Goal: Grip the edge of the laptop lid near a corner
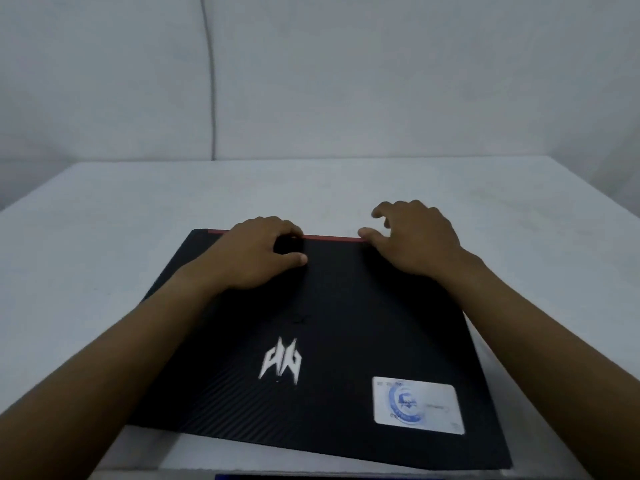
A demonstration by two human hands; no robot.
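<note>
Black and closed, the laptop (332, 341) lies flat on a pale grey table (104, 216), its lid up toward the camera and turned a little so that its near right corner reaches toward the table's front edge. At the left of its far edge, the left hand (258, 254) rests on the lid with its fingers curled over the red strip (329, 237) that runs along that edge, the thumb lying flat on the lid; the fingertips are hidden behind the edge, so how firmly they grip cannot be told. Toward the middle of the lid sits a white logo (281, 363). Further right, the right hand (412, 237) is at the same far edge with its fingers spread and loosely bent, the thumb touching the red strip and the other fingers apparently raised clear of it. Near the lid's lower right corner is a white sticker (417, 405) with a blue seal. Behind the table stands a plain light wall (381, 81) with a thin cable (210, 81) running down it. Judging from this, the risk is an uneven pull: with only one hand properly hooked on the edge, the machine could swivel or slide on the smooth tabletop, and its overhanging corner sits close enough to the front edge to slip off.
</note>
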